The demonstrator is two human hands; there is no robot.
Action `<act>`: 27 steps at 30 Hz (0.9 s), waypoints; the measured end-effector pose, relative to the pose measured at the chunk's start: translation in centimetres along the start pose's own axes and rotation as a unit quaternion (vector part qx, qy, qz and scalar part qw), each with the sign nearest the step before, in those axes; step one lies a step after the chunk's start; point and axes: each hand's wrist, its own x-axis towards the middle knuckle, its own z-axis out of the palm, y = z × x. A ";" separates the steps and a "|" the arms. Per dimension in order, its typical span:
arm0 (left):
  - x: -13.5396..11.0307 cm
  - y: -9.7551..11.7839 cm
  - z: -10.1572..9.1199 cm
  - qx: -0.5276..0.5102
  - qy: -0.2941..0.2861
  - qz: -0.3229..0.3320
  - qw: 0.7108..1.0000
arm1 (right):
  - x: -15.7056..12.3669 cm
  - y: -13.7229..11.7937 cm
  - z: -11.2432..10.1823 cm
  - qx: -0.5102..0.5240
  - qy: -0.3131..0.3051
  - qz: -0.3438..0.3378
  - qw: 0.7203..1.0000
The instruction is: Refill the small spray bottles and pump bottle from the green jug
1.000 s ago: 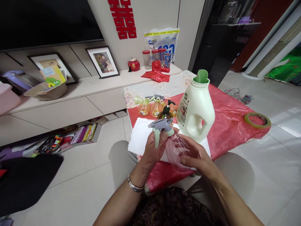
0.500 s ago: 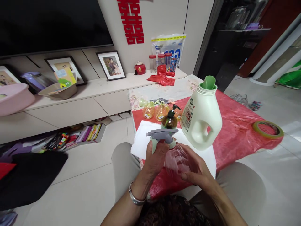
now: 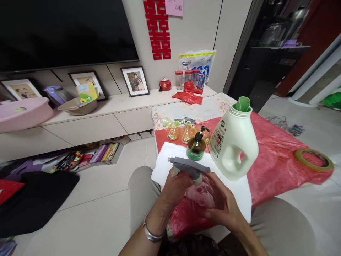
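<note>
A clear spray bottle [image 3: 202, 193] with a grey trigger head is held between both hands above the near end of the table. My left hand [image 3: 174, 188] grips it at the neck and trigger. My right hand [image 3: 226, 201] is wrapped round the clear body from the right side. Just beyond stands a brown pump bottle [image 3: 196, 147] with a green label, on a white cloth [image 3: 170, 160]. To its right is a large pale green jug [image 3: 234, 142] with its cap off and a green scoop-like piece [image 3: 242, 104] in the mouth.
Several amber ribbed bottles [image 3: 188, 132] stand behind the pump bottle. A roll of tape [image 3: 314, 159] lies on the red table cover [image 3: 277, 156] at the right. A long low cabinet [image 3: 101, 106] with frames, jars and basins runs along the wall.
The view has shifted, so the scene sits lower and further right. The spray head has turned slightly, its rear now tipped lower. Both hands keep their hold on the spray bottle.
</note>
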 end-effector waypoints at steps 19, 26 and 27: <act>-1.3 -0.5 0.0 0.146 0.046 0.089 0.984 | 1.0 1.9 0.9 -0.048 0.035 -0.042 0.997; -1.9 0.5 -2.5 0.251 -0.009 0.066 0.966 | 2.2 2.8 1.3 -0.011 0.031 -0.011 0.999; -1.9 0.7 -3.0 0.262 -0.024 0.064 0.963 | 2.4 2.8 1.3 -0.010 0.026 -0.004 1.000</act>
